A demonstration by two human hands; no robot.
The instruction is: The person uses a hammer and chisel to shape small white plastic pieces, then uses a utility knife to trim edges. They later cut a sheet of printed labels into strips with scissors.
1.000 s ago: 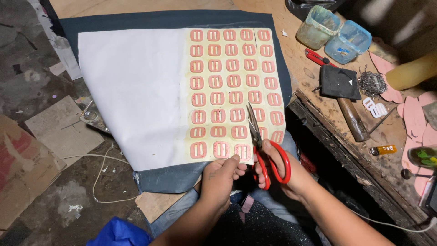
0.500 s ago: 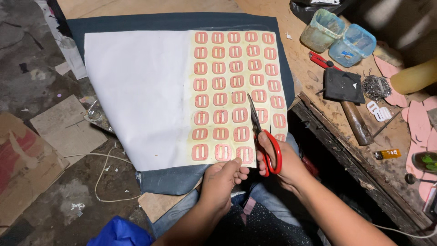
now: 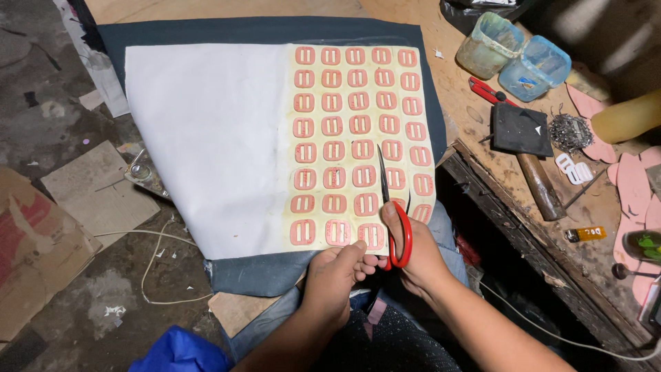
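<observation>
Two plastic tubs (image 3: 513, 56), greenish and blue, sit at upper right of the frame; I cannot tell their contents. A hammer (image 3: 529, 155), a pile of small nails (image 3: 570, 131) and pink cut-outs (image 3: 632, 186) crowd the bench on the right. My right hand (image 3: 416, 258) is closed through the red-handled scissors (image 3: 394, 213), blades slightly parted inside the sheet of pink buckle shapes (image 3: 358, 138) at centre. My left hand (image 3: 334, 279) pinches the sheet's lower edge, fingers curled. White paper (image 3: 206, 138) lies beside it on dark cloth (image 3: 255, 31).
</observation>
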